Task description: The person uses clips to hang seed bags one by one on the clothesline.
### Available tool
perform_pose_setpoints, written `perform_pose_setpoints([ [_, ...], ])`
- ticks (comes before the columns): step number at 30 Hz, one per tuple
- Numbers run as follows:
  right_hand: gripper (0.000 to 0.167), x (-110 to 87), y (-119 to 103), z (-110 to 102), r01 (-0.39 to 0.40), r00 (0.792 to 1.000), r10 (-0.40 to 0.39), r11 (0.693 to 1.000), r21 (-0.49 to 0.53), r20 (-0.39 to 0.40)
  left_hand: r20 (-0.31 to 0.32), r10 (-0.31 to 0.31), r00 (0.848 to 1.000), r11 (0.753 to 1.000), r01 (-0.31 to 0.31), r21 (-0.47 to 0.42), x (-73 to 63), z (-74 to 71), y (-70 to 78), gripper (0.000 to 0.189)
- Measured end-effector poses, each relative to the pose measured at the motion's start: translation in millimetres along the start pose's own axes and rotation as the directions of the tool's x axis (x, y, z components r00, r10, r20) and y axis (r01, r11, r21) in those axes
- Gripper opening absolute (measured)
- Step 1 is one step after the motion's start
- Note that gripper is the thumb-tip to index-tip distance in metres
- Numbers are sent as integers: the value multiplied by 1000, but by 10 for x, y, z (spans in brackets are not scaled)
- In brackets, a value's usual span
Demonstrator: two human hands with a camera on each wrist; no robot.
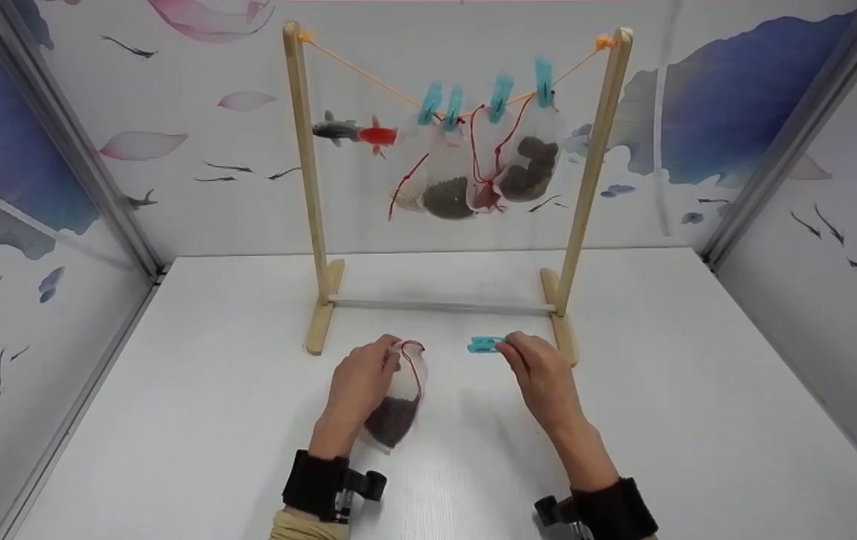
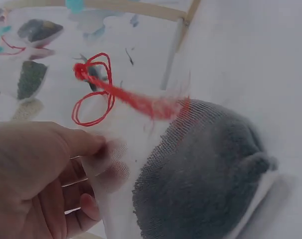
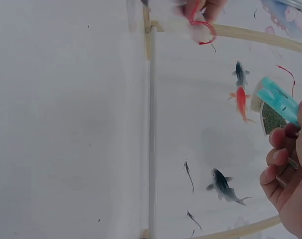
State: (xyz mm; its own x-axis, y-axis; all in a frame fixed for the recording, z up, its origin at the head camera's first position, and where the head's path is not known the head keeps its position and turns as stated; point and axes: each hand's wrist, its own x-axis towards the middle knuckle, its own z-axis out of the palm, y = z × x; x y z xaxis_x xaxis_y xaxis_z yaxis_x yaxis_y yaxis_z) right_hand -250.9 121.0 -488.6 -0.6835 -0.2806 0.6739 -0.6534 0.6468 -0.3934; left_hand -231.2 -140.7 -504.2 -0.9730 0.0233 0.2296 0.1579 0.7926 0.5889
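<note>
My left hand (image 1: 359, 381) pinches the top edge of a sheer drawstring pouch (image 1: 392, 420) between thumb and fingers. Dark grains fill the pouch's lower part, as the left wrist view shows, and a red drawstring (image 2: 93, 94) loops at its side. In my right hand (image 1: 547, 379) a turquoise clothespin (image 1: 482, 345) is pinched, its clamping end pointing left toward the pouch. Behind both hands, several filled pouches (image 1: 449, 199) hang from an orange cord (image 1: 368, 77), held by turquoise clothespins (image 1: 500, 97).
A wooden frame (image 1: 597, 172) carries the cord between two posts, its feet on the white table (image 1: 211, 420). A pale rod (image 1: 436, 306) joins the posts low down. Printed panels (image 1: 233, 210) with fish and petals enclose the back and sides.
</note>
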Motion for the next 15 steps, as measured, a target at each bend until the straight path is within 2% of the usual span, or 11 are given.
perform_pose_setpoints([
  [3, 12, 25, -4, -7, 5, 999, -4, 1000, 28, -32, -80, 12, 997, 999, -15, -45, 20, -95, 96, 18],
  [8, 17, 116, 10, 1, 18, 996, -13, 998, 63, -88, -206, 34, 978, 997, -47, -54, 52, -201, 158, 20],
  [11, 18, 295, 3, -18, 73, 992, -67, 996, 57, -109, -233, 50, 971, 997, -64, -51, 120, -294, 177, 20],
  [15, 19, 708, -82, -112, 192, 974, -187, 981, 28, -127, -259, 78, 963, 995, -93, -46, 278, -535, 242, 17],
])
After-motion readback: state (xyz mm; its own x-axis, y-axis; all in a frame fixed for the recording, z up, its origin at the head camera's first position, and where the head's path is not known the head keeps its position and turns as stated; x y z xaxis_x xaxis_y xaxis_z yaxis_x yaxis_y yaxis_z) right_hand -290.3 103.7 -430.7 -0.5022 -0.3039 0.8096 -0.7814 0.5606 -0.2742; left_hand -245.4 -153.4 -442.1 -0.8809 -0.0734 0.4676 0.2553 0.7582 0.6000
